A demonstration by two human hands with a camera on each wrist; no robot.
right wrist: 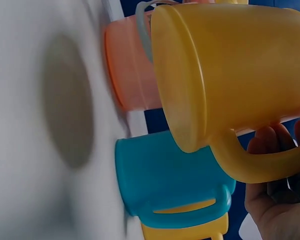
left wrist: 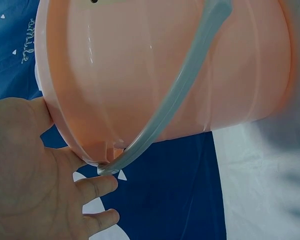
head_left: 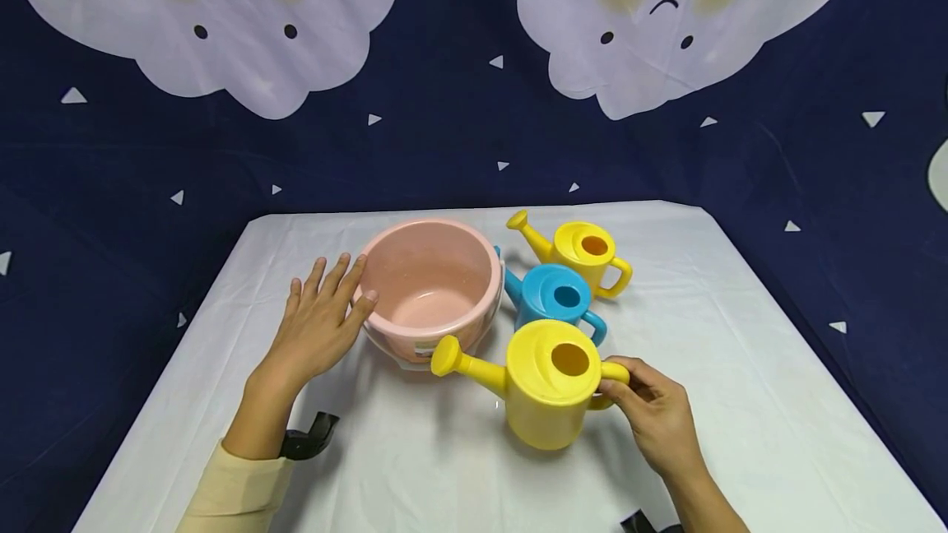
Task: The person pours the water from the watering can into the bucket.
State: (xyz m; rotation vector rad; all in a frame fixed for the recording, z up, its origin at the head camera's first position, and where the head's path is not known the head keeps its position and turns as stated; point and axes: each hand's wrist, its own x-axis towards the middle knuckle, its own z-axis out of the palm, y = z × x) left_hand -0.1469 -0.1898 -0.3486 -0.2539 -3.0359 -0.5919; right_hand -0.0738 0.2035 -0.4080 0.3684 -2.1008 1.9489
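Observation:
My right hand [head_left: 655, 414] grips the handle of a yellow watering can [head_left: 544, 401], its spout aimed left toward the bucket. In the right wrist view the can [right wrist: 230, 70] hangs above the white tabletop, its shadow below it. At the left side of the pink bucket [head_left: 429, 344], my left hand [head_left: 318, 319] touches the rim with outstretched fingers. The left wrist view has the straight fingers [left wrist: 97, 187] of this hand by the rim and the bucket's grey handle [left wrist: 175, 97] hanging down the side.
A blue watering can [head_left: 551, 294] stands right of the bucket, just behind the held can. Farther back is a second yellow watering can [head_left: 585, 249]. A white cloth [head_left: 741, 434] covers the table, and a dark blue curtain [head_left: 444, 138] with clouds hangs behind.

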